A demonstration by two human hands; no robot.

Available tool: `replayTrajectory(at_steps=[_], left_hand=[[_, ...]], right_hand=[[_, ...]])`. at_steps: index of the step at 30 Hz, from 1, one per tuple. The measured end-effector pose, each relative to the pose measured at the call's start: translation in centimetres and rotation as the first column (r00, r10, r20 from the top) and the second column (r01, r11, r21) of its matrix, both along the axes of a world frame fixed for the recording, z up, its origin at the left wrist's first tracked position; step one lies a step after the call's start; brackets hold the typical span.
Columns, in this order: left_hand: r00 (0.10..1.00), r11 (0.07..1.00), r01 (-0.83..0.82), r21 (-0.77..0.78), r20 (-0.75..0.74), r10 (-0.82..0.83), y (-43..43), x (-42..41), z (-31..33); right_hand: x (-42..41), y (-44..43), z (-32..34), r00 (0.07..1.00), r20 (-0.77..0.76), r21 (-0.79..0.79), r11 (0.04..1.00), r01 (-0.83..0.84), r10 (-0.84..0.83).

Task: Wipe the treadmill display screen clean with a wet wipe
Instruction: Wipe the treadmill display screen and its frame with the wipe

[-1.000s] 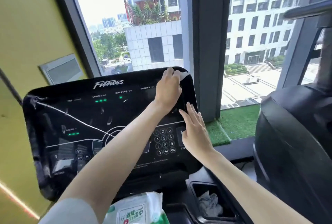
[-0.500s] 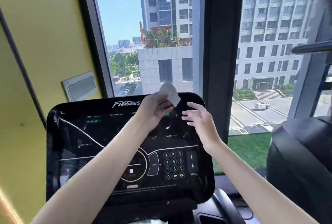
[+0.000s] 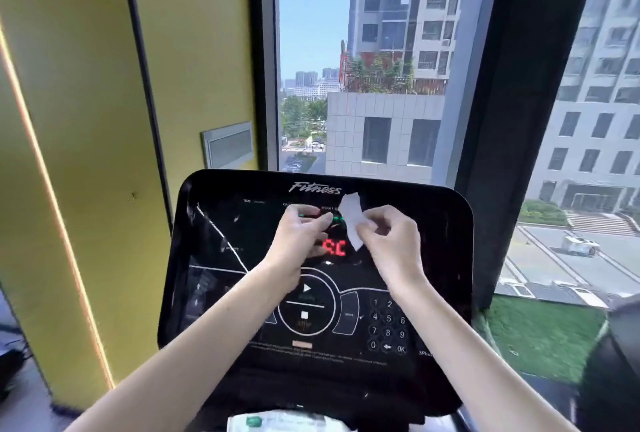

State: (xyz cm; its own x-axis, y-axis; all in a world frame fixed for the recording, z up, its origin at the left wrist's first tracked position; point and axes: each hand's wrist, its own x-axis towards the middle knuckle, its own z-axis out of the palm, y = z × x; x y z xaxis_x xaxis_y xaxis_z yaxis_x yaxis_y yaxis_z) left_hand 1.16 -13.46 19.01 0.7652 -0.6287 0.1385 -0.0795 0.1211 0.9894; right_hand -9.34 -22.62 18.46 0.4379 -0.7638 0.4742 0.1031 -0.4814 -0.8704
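The black treadmill display (image 3: pixel 433 241) fills the lower middle of the head view, with "Fitness" at its top and red digits (image 3: pixel 334 248) lit near its centre. A small white wet wipe (image 3: pixel 351 220) hangs in front of the upper screen. My right hand (image 3: pixel 388 241) pinches its lower right edge. My left hand (image 3: pixel 299 235) is just left of the wipe with fingers curled in; a narrow gap shows between them and the wipe. Both forearms cover part of the keypad and the round control area.
A pack of wet wipes (image 3: pixel 277 423) lies below the console at the bottom edge. A yellow wall (image 3: pixel 86 154) stands to the left and a black window pillar (image 3: pixel 519 119) to the right. Another dark machine (image 3: pixel 620 345) sits at the lower right.
The wipe went from my left hand at the screen's top right corner to my right hand in front of the screen's middle. Red digits have lit up. The view has tilted upward.
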Motion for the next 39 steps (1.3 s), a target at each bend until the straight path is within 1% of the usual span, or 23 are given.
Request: replayTrajectory(at_steps=[3, 4, 6, 8, 9, 11, 13, 15, 17, 19, 20, 21, 24, 27, 29, 30, 31, 33, 34, 35, 37, 38, 39], left_hand=[[0.941, 0.980, 0.182, -0.082, -0.273, -0.198, 1.3, 0.0, -0.5], [0.912, 0.968, 0.220, -0.124, -0.326, -0.249, 1.8, 0.2, -0.6], [0.893, 0.962, 0.213, -0.171, -0.364, -0.263, 2.7, 1.0, -1.2], [0.913, 0.978, 0.144, -0.152, -0.360, -0.190, 3.6, 2.1, -1.8], [0.918, 0.989, 0.069, -0.134, -0.379, -0.116, 4.1, 2.9, -2.2], [0.889, 0.986, -0.142, -0.090, -0.449, 0.087, 5.0, 5.1, -2.6], [0.832, 0.930, -0.365, -0.040, -0.463, 0.306, 6.3, 8.1, -2.9], [0.798, 0.852, -0.523, -0.001, -0.354, 0.489, 7.6, 11.5, -3.0], [0.751, 0.757, -0.653, 0.005, -0.120, 0.649, 8.8, 14.7, -2.8], [0.624, 0.638, -0.769, -0.030, 0.179, 0.761, 9.6, 17.0, -2.6], [0.551, 0.599, -0.798, -0.066, 0.320, 0.770, 9.7, 17.9, -2.8], [0.511, 0.591, -0.802, -0.090, 0.410, 0.755, 9.6, 18.6, -3.2], [0.515, 0.670, -0.739, -0.075, 0.579, 0.633, 7.7, 19.2, -5.3], [0.418, 0.760, -0.640, -0.114, 0.778, 0.469, 5.7, 16.8, -8.0], [0.301, 0.834, -0.533, -0.141, 0.890, 0.342, 6.2, 16.6, -8.9], [0.280, 0.853, -0.504, -0.140, 0.907, 0.314, 6.7, 17.4, -8.9], [0.319, 0.842, -0.519, -0.144, 0.882, 0.348, 7.2, 18.2, -8.6], [0.422, 0.769, -0.615, -0.174, 0.751, 0.508, 7.8, 19.3, -7.8], [0.434, 0.771, -0.614, -0.169, 0.744, 0.508, 7.6, 19.1, -7.7], [0.400, 0.819, -0.549, -0.164, 0.809, 0.431, 7.2, 18.4, -7.8], [0.257, 0.927, -0.351, -0.133, 0.938, 0.232, 7.0, 17.5, -8.8], [0.259, 0.941, -0.314, -0.127, 0.942, 0.214, 7.2, 17.8, -8.9], [0.346, 0.921, -0.358, -0.154, 0.894, 0.284, 7.3, 18.3, -8.6]], right_hand=[[1.7, 2.0, -0.7, 0.999, -0.045, -0.276, 0.961, -0.008, -0.004], [2.3, 2.8, -1.1, 0.996, -0.076, -0.375, 0.927, 0.009, -0.040], [3.6, 4.1, -2.0, 0.993, -0.091, -0.535, 0.845, 0.013, -0.072], [4.7, 5.1, -2.8, 0.994, -0.108, -0.580, 0.812, -0.066, 0.003], [5.2, 5.6, -3.2, 0.987, -0.145, -0.579, 0.804, -0.136, 0.063], [6.2, 6.1, -3.8, 0.958, -0.243, -0.548, 0.793, -0.266, 0.154], [7.3, 6.2, -4.5, 0.937, -0.313, -0.544, 0.780, -0.310, 0.154], [8.3, 6.4, -5.2, 0.925, -0.373, -0.585, 0.755, -0.297, 0.075], [9.1, 6.6, -5.9, 0.909, -0.416, -0.645, 0.706, -0.293, -0.003], [9.9, 6.5, -6.5, 0.895, -0.441, -0.707, 0.641, -0.298, -0.070], [10.3, 6.5, -6.8, 0.887, -0.451, -0.731, 0.612, -0.301, -0.102], [10.7, 6.4, -7.0, 0.878, -0.459, -0.750, 0.588, -0.301, -0.136], [11.9, 6.2, -7.7, 0.855, -0.466, -0.784, 0.555, -0.278, -0.229], [12.6, 6.1, -8.7, 0.818, -0.493, -0.785, 0.558, -0.270, -0.297], [12.8, 6.0, -9.3, 0.807, -0.492, -0.797, 0.541, -0.267, -0.326], [12.9, 6.0, -9.5, 0.807, -0.489, -0.802, 0.535, -0.266, -0.332], [13.0, 6.0, -9.6, 0.808, -0.484, -0.806, 0.530, -0.262, -0.336], [13.3, 6.2, -9.7, 0.812, -0.471, -0.812, 0.529, -0.246, -0.345], [13.5, 6.3, -9.9, 0.814, -0.463, -0.816, 0.528, -0.236, -0.351], [13.6, 6.4, -10.0, 0.813, -0.456, -0.821, 0.524, -0.227, -0.361], [13.7, 6.3, -10.2, 0.804, -0.446, -0.835, 0.507, -0.215, -0.393], [13.6, 6.2, -10.3, 0.799, -0.441, -0.841, 0.500, -0.208, -0.409], [13.5, 6.1, -10.4, 0.793, -0.438, -0.846, 0.493, -0.204, -0.423]])
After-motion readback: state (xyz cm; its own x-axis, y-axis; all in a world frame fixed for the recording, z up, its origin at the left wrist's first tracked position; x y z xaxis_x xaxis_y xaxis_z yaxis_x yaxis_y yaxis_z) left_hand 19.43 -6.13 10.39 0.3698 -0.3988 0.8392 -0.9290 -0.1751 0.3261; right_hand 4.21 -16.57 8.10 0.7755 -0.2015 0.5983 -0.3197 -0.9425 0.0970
